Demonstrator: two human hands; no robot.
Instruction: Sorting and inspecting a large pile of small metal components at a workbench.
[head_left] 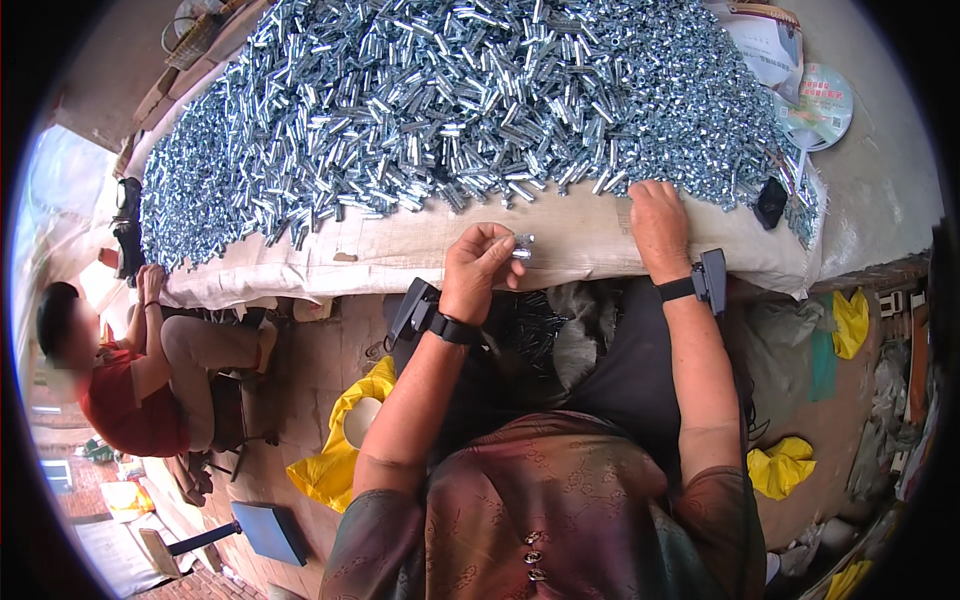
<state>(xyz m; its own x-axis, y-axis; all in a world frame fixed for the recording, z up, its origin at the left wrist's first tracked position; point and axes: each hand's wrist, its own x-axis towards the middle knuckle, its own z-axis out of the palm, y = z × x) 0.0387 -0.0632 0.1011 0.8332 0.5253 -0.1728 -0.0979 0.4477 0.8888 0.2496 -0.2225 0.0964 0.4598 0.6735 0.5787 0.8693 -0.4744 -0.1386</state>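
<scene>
My left hand (480, 268) is pinched around short shiny metal sleeves (523, 247), in front of the pile's near edge. My right hand (659, 228) lies further right with its fingers curled at the edge of the heap; whatever they hold, if anything, is hidden. Across the cloth-covered table (420, 248) spreads a large heap of silvery metal parts. Long slotted sleeves (430, 100) fill its middle. Small nut-like pieces (690, 90) make up the right side, and more small pieces (200, 200) lie at the left.
Dark metal parts (535, 335) lie between my legs, below the table edge. A black object (769, 203) and a round hand fan (822, 108) lie at the right end. On the left a co-worker in red (135, 405) sits at the table. Yellow bags (335, 465) rest on the floor.
</scene>
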